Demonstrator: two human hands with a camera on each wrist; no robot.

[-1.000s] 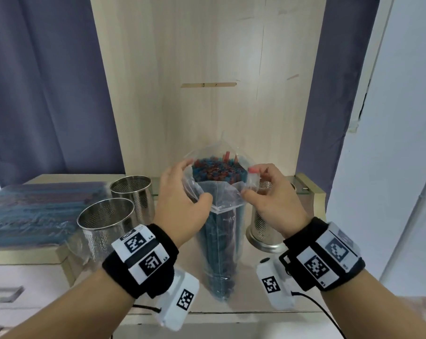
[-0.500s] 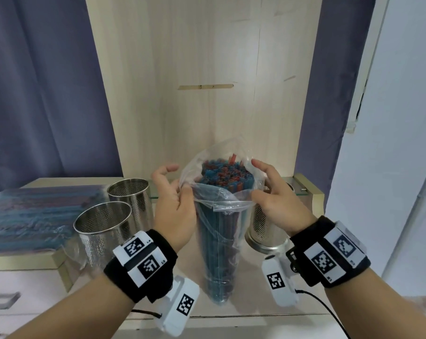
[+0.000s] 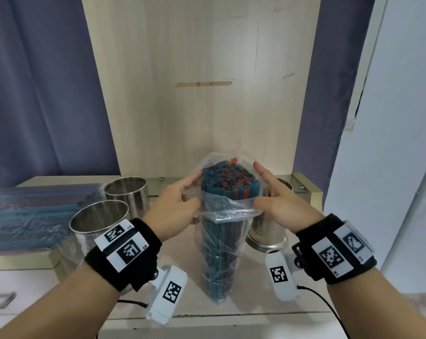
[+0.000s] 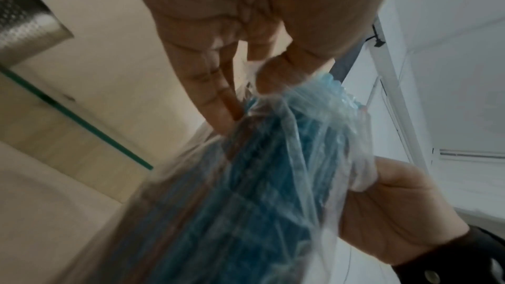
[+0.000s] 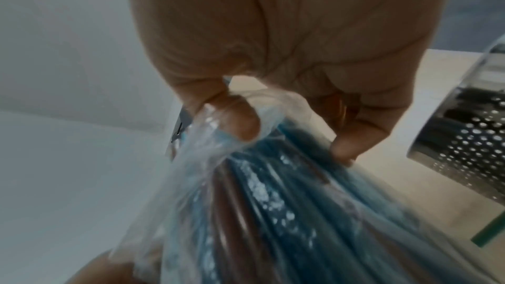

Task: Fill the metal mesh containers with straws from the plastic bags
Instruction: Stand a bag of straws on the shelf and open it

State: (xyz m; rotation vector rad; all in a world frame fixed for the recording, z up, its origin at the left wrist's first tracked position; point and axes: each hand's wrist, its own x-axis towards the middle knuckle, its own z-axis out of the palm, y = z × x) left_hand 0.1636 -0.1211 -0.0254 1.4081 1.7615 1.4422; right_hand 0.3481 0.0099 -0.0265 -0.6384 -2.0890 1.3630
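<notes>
A clear plastic bag (image 3: 219, 243) of blue and red straws (image 3: 227, 178) stands upright on the counter in the middle. Its mouth is open and the straw tops stick out above the folded-down plastic. My left hand (image 3: 193, 192) pinches the bag's rim on the left side, thumb against fingers (image 4: 218, 105). My right hand (image 3: 263, 189) pinches the rim on the right, with plastic wrapped over the thumb (image 5: 240, 122). Two empty metal mesh containers (image 3: 126, 194) (image 3: 97, 223) stand to the left. A third one (image 3: 265, 231) stands partly hidden behind my right hand.
More bagged straws (image 3: 31, 211) lie flat on a raised ledge at the far left. A wooden back panel (image 3: 202, 106) closes the counter behind. The counter's front edge (image 3: 231, 316) runs just below the bag. A white wall stands to the right.
Both hands have slid the bag's plastic rim downward, so more of the straw tops stand clear of the plastic. The bag stays upright in the same spot.
</notes>
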